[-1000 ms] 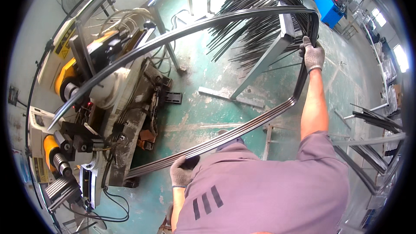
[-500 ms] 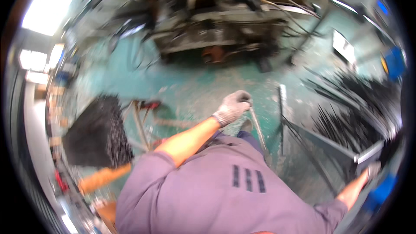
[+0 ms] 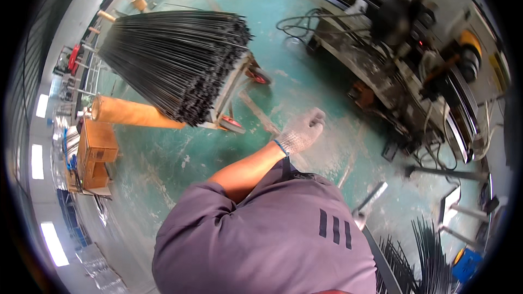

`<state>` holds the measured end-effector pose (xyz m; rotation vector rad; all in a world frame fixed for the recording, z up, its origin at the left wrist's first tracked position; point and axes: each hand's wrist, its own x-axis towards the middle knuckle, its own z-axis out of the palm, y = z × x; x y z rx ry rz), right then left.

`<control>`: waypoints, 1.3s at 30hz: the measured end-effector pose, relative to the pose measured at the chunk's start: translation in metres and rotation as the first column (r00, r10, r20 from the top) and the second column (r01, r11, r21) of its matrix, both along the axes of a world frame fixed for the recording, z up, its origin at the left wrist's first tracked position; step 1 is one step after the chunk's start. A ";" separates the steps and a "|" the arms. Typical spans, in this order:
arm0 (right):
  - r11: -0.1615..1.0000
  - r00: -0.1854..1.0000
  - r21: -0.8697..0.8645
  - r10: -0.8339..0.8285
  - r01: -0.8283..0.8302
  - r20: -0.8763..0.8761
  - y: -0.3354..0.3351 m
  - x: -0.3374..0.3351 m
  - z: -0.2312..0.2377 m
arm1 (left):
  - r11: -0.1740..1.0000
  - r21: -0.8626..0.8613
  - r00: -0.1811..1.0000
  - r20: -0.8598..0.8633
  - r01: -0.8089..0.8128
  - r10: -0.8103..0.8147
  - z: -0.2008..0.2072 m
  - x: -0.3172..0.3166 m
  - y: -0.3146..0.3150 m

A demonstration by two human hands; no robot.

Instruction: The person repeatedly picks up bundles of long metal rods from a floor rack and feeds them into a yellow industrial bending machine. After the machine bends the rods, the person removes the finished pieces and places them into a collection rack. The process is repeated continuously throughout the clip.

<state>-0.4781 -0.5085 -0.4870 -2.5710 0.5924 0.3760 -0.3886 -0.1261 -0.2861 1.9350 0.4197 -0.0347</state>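
While the person looks down over a purple shirt (image 3: 272,239), the left hand (image 3: 303,130), in a grey knit glove, is raised over the green floor (image 3: 305,38) with its grip curled into a loose fist, holding nothing. Nearest to it, a cart (image 3: 231,106) carries a thick bundle of dark metal rods (image 3: 174,54). The right hand is out of sight. A machine (image 3: 414,65) stands well apart.

The glove (image 3: 300,133) is grey-white with a blue cuff. The rod bundle (image 3: 174,57) is black; the floor (image 3: 305,38) is green. The shirt (image 3: 261,239) is purple-grey with three dark stripes.
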 end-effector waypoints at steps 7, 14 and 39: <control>0.666 0.553 0.029 0.594 -0.745 0.584 0.313 0.189 0.159 | 0.778 0.313 0.818 0.405 -0.544 0.409 0.051 -0.064 0.212; 0.215 0.091 -0.147 0.809 -0.965 0.581 0.598 0.178 0.300 | 0.503 0.195 0.528 0.491 -0.842 0.693 0.010 -0.143 0.329; -0.250 -0.229 -0.247 0.967 -0.936 -0.111 0.749 0.185 0.308 | 0.390 0.388 0.549 0.552 -0.835 0.627 0.022 -0.125 0.313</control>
